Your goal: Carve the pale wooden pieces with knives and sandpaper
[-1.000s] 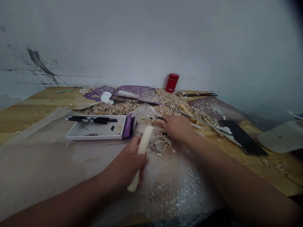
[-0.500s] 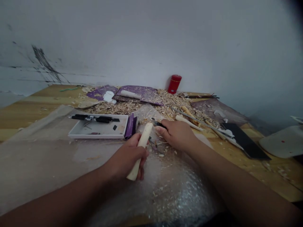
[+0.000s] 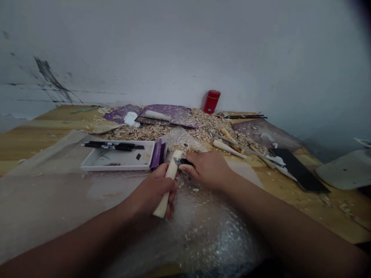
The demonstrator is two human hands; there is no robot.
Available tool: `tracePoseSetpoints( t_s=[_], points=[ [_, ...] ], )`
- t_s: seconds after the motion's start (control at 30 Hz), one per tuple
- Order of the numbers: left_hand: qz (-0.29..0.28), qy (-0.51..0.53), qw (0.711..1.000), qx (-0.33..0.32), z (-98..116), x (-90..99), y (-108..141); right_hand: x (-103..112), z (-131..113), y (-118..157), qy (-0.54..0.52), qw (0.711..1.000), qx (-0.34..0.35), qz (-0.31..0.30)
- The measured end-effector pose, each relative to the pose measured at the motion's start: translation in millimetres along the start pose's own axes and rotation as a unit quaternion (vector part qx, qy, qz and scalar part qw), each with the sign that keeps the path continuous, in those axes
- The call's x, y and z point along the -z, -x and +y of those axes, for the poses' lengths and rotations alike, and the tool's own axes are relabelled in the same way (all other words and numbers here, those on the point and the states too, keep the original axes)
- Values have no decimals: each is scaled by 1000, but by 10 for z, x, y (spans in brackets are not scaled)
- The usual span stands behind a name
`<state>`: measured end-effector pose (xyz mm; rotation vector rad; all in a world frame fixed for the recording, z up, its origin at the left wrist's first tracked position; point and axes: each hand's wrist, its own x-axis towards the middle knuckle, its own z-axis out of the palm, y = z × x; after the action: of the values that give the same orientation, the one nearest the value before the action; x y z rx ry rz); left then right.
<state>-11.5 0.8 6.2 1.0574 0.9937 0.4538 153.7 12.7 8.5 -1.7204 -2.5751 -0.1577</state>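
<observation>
My left hand point(image 3: 158, 189) is wrapped round a pale wooden stick point(image 3: 171, 170), which it holds tilted, its upper end pointing away from me. In my right hand point(image 3: 207, 168) is a carving knife point(image 3: 183, 161) with a black handle. Its blade lies against the stick near the upper end. The fingers of the right hand partly hide the handle. Below both hands, clear bubble wrap point(image 3: 214, 227) covers the table, with small wood shavings scattered on it.
Left of my hands stands a white tray point(image 3: 124, 168) with black pens or tools, beside a purple packet point(image 3: 159, 154). A heap of shavings point(image 3: 203, 123) lies behind, near a red canister point(image 3: 212, 101) by the wall. A black slab point(image 3: 300, 170) is at right.
My right hand has moved left and slightly down, bringing the knife from beside the stick onto it. The left hand still grips the stick, and the view has shifted a little.
</observation>
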Motion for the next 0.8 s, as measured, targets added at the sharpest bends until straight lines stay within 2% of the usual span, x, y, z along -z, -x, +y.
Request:
tracePoseSetpoints(
  t_s=[0.27, 0.7, 0.8],
  points=[
    [-11, 47, 999, -15, -37, -19, -11, -34, 103, -53, 9, 999, -47, 3],
    [-9, 86, 996, -30, -66, -10, -17, -67, 117, -77, 8, 999, -35, 17],
    [-14, 75, 997, -26, -54, -48, 63, -49, 306, -101, 15, 995, -100, 7]
  ],
)
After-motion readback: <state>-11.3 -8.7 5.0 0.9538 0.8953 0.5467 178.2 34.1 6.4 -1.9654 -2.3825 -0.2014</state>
